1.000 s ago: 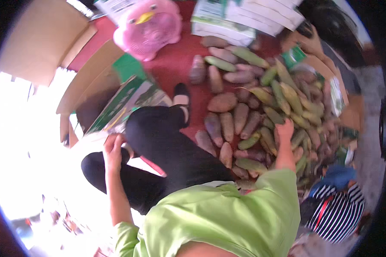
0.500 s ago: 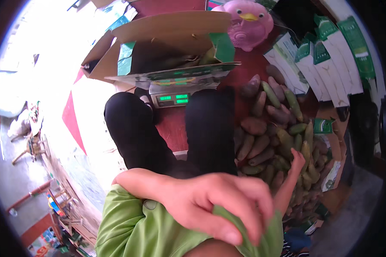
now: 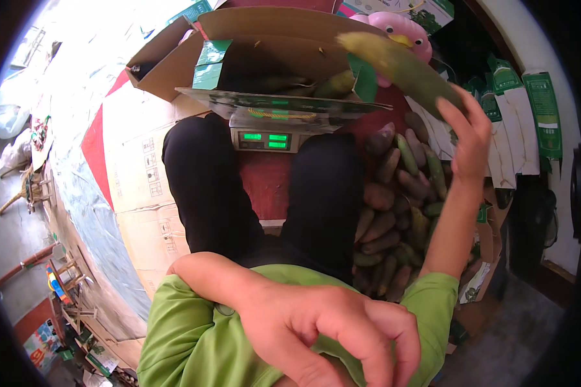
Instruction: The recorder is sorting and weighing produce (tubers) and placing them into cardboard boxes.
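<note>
My right hand (image 3: 466, 132) grips a long green radish (image 3: 400, 68) by its darker green end. The radish is slightly blurred, its yellowish tip pointing up and left, and it is raised near the right side of a cardboard box (image 3: 277, 35). Inside the box lie several more green roots (image 3: 336, 84). My left hand (image 3: 342, 322) hangs across my front, its fingers loosely bent and apart, holding nothing. To the right of my legs is a pile of green and reddish-brown roots (image 3: 381, 219), below my right forearm.
Beneath the box is a scale (image 3: 265, 139) with a lit green display. A pink duck-faced object (image 3: 416, 35) stands behind on the right. White and green folded cartons (image 3: 516, 145) lean at the right. Flattened cardboard (image 3: 142, 174) covers the floor on the left.
My right hand has risen from the pile towards the box, now with a green radish in it. My left hand has shifted slightly down, and the view has turned a little.
</note>
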`<action>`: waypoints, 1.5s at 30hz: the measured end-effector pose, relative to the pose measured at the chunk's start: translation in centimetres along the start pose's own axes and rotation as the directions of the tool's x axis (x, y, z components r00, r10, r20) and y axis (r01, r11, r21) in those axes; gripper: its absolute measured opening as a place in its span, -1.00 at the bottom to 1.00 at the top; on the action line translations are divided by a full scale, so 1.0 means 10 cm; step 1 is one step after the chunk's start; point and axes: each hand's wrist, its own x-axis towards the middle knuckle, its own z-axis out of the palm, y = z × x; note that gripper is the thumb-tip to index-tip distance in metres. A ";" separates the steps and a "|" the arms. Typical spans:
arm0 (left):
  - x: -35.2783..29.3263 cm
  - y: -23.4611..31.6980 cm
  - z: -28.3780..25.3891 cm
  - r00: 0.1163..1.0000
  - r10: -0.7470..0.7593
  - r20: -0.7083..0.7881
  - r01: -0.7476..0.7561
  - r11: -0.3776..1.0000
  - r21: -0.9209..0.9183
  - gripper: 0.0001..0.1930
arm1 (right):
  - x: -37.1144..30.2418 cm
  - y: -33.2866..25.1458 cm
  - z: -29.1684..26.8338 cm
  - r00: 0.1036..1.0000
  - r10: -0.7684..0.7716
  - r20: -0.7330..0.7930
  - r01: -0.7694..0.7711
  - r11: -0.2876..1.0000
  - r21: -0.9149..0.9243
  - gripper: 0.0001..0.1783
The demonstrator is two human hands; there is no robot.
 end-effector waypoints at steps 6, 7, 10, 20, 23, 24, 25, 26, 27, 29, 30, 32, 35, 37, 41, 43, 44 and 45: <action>-0.11 0.10 -0.03 0.999 -0.036 0.039 0.038 0.999 -0.032 -0.72 | 0.31 0.33 0.67 0.966 -0.254 0.053 0.258 0.917 -0.306 -0.60; -0.12 0.11 -0.01 0.999 -0.032 0.034 0.033 0.999 -0.031 -0.72 | 0.25 0.37 0.67 0.984 -0.173 -0.031 0.168 0.978 -0.127 -0.62; -0.12 0.11 0.03 0.998 0.060 -0.011 -0.060 0.998 -0.036 -0.73 | 0.00 0.77 0.45 0.988 -0.021 -0.153 0.029 0.998 0.048 -0.66; -0.11 0.05 -0.18 0.916 -0.399 0.044 0.401 0.907 -0.124 -0.89 | -2.50 3.12 0.13 0.797 0.551 -0.246 -0.603 0.748 -0.278 -0.72; -0.27 -0.17 -0.15 0.894 -0.443 0.071 0.448 0.874 -0.185 -0.90 | -3.17 3.22 0.41 0.710 0.675 -0.201 -0.663 0.543 -0.515 -0.62; -0.27 -0.22 -0.13 0.879 -0.466 0.100 0.476 0.851 -0.223 -0.90 | -3.42 3.37 0.48 0.681 0.689 -0.246 -0.701 0.518 -0.490 -0.62; -0.27 -0.27 -0.12 0.861 -0.495 0.119 0.509 0.827 -0.239 -0.91 | -3.70 3.57 0.57 0.680 0.687 -0.255 -0.705 0.518 -0.485 -0.63; -0.28 -0.30 -0.10 0.845 -0.519 0.128 0.534 0.810 -0.242 -0.91 | -3.86 3.68 0.66 0.688 0.681 -0.249 -0.697 0.527 -0.486 -0.64; -0.30 -0.35 -0.07 0.848 -0.518 0.109 0.527 0.806 -0.271 -0.90 | -3.93 3.69 0.72 0.673 0.688 -0.273 -0.718 0.517 -0.467 -0.64; -0.31 -0.42 -0.06 0.847 -0.521 0.105 0.528 0.804 -0.272 -0.90 | -4.00 3.66 0.81 0.677 0.642 -0.359 -0.729 0.522 -0.443 -0.70; -0.31 -0.45 -0.06 0.858 -0.507 0.083 0.510 0.820 -0.258 -0.88 | -3.98 3.62 0.81 0.667 0.646 -0.372 -0.740 0.516 -0.431 -0.70; -0.34 -0.50 -0.05 0.863 -0.498 0.087 0.501 0.819 -0.278 -0.86 | -3.91 3.60 0.75 0.657 0.725 -0.208 -0.738 0.562 -0.373 -0.72; -0.34 -0.53 -0.03 0.851 -0.520 0.076 0.519 0.810 -0.274 -0.79 | -3.81 3.62 0.73 0.704 0.666 -0.245 -0.681 0.538 -0.496 -0.73; -0.31 -0.54 -0.01 0.825 -0.561 0.063 0.557 0.790 -0.254 -0.76 | -3.80 3.69 0.68 0.676 0.695 -0.245 -0.712 0.530 -0.461 -0.72; -0.11 -0.66 0.04 0.772 -0.609 0.185 0.636 0.737 -0.228 -0.75 | -3.85 3.80 0.65 0.687 0.716 -0.124 -0.684 0.580 -0.443 -0.67; -0.19 -0.85 0.17 0.907 -0.398 0.135 0.421 0.868 -0.264 -0.74 | -4.10 4.07 0.64 0.761 0.647 -0.047 -0.579 0.645 -0.500 -0.64; -0.20 -0.87 0.24 0.903 -0.408 0.133 0.429 0.864 -0.263 -0.74 | -4.13 4.07 0.65 0.732 0.662 -0.161 -0.640 0.588 -0.494 -0.66; -0.20 -0.87 0.30 0.897 -0.432 0.095 0.439 0.839 -0.322 -0.73 | -4.17 4.07 0.67 0.691 0.669 -0.274 -0.701 0.528 -0.480 -0.66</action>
